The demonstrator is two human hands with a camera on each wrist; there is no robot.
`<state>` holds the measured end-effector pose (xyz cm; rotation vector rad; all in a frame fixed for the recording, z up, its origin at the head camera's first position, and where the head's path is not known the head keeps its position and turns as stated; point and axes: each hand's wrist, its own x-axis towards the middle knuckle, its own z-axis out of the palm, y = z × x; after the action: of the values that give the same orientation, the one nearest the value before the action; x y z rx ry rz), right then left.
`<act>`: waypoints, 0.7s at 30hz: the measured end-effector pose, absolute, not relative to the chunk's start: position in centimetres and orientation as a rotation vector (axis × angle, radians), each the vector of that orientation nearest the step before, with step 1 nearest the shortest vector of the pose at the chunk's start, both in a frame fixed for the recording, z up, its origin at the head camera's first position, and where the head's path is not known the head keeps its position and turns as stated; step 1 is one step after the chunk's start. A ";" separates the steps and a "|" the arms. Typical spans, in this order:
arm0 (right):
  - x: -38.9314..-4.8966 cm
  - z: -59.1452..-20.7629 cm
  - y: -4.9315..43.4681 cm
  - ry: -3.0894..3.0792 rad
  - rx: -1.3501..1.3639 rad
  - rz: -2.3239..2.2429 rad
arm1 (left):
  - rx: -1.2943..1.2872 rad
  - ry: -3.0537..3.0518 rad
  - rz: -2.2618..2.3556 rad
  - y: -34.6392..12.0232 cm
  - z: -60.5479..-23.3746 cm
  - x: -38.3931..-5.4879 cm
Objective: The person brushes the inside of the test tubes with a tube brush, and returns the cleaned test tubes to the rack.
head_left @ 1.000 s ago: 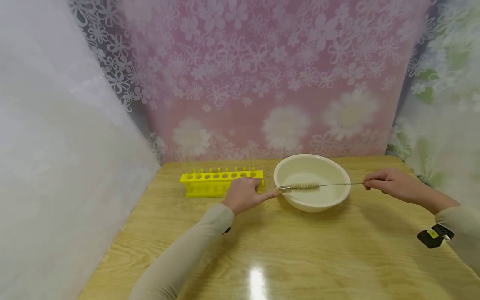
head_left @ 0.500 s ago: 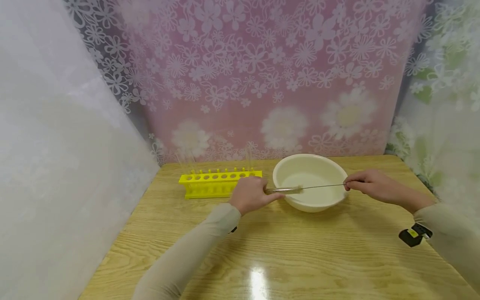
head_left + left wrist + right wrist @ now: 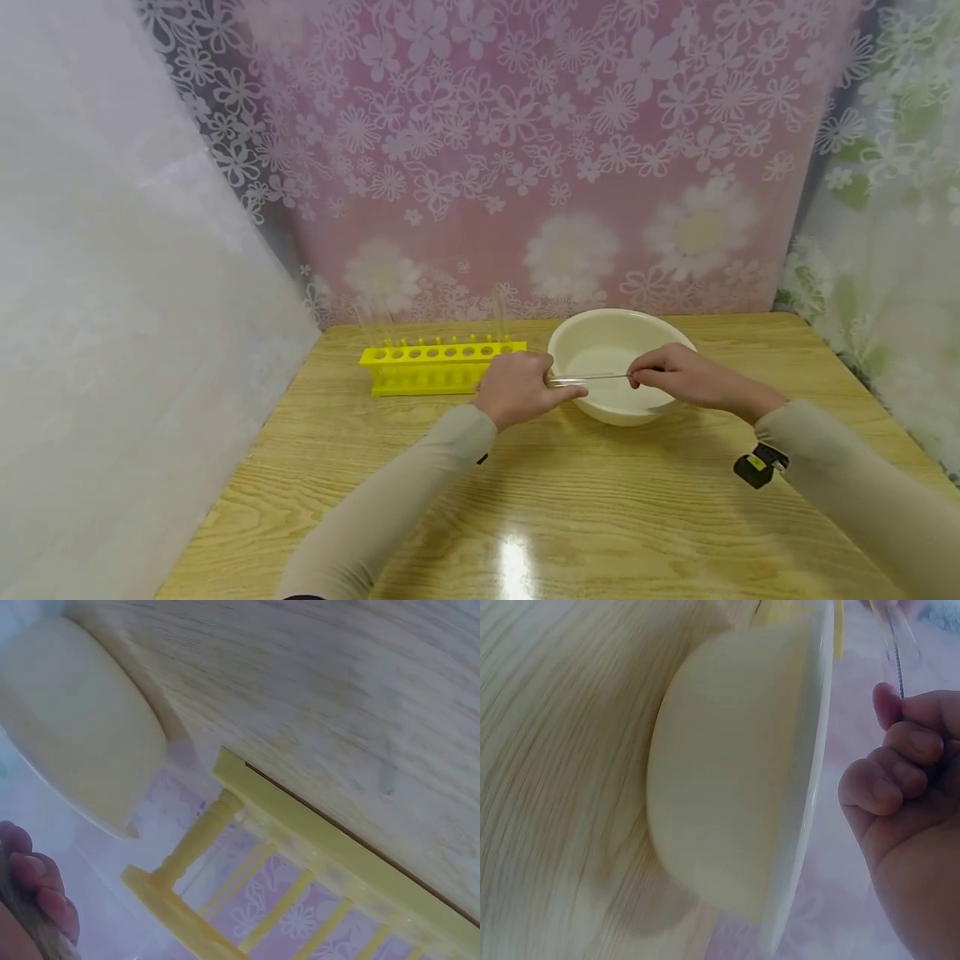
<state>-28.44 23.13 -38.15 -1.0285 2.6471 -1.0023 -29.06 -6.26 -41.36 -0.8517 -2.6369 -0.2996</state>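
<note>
My left hand [image 3: 517, 387] grips a clear glass test tube [image 3: 567, 382], held sideways with its mouth to the right. From that mouth runs the thin twisted wire handle of a test tube brush [image 3: 609, 377]. My right hand [image 3: 690, 379] pinches this wire between thumb and forefinger, over the bowl's right part. The bristles lie inside the tube, hidden by the left hand in the head view. In the right wrist view the wire [image 3: 900, 675] enters the tube, and the other fingers are curled. Below the tube stands a cream-white bowl [image 3: 622, 414].
Left of the bowl, a yellow test tube rack [image 3: 427, 357] stands on the wood-grain table [image 3: 600, 500]. Several clear tubes [image 3: 500, 312] stick up from its two ends. A pink floral curtain [image 3: 480, 167] hangs behind, with pale sheets at both sides.
My right hand has moved left, pushing the brush deeper into the test tube; the bristles, first visible near the mouth, have slid inside under my left hand. The left hand has shifted slightly right.
</note>
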 end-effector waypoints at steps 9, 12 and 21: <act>-28.7 -38.6 22.1 2.613 -1.029 -1.039 | -0.812 -2.702 -0.356 -6.6 -41.4 -29.2; -28.8 -38.9 22.2 2.585 -1.008 -1.065 | -0.818 -2.715 -0.396 -6.7 -41.5 -29.2; -28.6 -38.8 23.2 2.580 -0.964 -1.087 | -0.851 -2.709 -0.384 -6.6 -41.5 -29.1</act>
<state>-28.57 23.20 -38.82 -0.9641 2.5800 -1.0868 -29.13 -6.57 -41.52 -0.8509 -2.7093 -0.3841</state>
